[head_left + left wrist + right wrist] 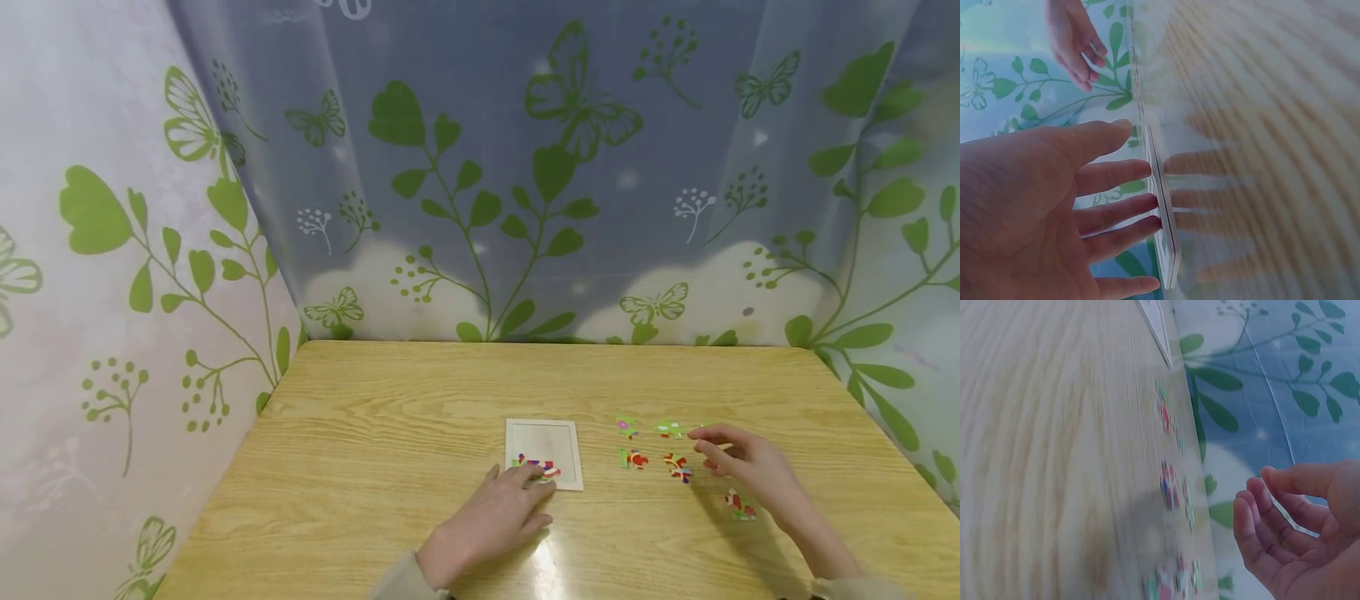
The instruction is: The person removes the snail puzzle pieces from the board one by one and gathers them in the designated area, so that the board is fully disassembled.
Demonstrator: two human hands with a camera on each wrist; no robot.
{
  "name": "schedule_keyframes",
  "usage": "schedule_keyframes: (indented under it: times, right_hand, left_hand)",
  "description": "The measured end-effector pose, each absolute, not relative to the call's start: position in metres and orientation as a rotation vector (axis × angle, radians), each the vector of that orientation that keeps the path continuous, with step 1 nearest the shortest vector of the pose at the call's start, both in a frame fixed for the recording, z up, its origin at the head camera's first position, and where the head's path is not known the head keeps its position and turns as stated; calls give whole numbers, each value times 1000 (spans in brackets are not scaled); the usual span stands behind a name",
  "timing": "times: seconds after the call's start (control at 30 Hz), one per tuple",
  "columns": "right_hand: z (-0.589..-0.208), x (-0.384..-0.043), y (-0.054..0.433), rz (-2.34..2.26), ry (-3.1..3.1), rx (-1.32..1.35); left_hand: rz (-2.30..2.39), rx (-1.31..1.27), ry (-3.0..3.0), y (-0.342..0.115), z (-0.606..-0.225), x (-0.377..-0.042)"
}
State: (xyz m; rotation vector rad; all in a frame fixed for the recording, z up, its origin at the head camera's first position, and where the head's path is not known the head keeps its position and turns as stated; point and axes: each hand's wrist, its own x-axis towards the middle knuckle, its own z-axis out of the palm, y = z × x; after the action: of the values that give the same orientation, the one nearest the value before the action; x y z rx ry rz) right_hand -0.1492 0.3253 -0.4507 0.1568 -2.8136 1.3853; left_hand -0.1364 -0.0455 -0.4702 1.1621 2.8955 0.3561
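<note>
A pale, square puzzle tray (542,437) lies flat on the table, with colourful jigsaw pieces (551,467) along its near edge. My left hand (501,510) reaches over that near edge with its fingers spread, fingertips on the tray and pieces. In the left wrist view the fingertips of the left hand (1116,212) meet the tray's side (1163,219). To the right, my right hand (753,467) hovers above several loose pieces, its fingers bent softly with nothing between them. The right wrist view has the right hand (1291,525) raised off the table, thumb near the index finger.
Loose jigsaw pieces lie right of the tray, among them a red-and-green one (634,459), a red, yellow and blue one (678,467) and one (740,505) below the right hand. Patterned curtains (480,167) hang at the back and sides of the wooden table (360,450).
</note>
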Motion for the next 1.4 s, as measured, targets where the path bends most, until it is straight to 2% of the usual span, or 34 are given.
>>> schedule_keyframes:
  times: [0.73, 1.2, 1.4]
  right_hand:
    - [-456, -185, 241, 1534, -2781, 473]
    - [-473, -194, 191, 1423, -2808, 673]
    - [-473, -191, 181, 1434, -2853, 658]
  left_hand:
    - [261, 1031, 2868, -67, -465, -133]
    - [239, 1015, 2851, -69, -465, -133]
    - [230, 1009, 2851, -69, -465, -132]
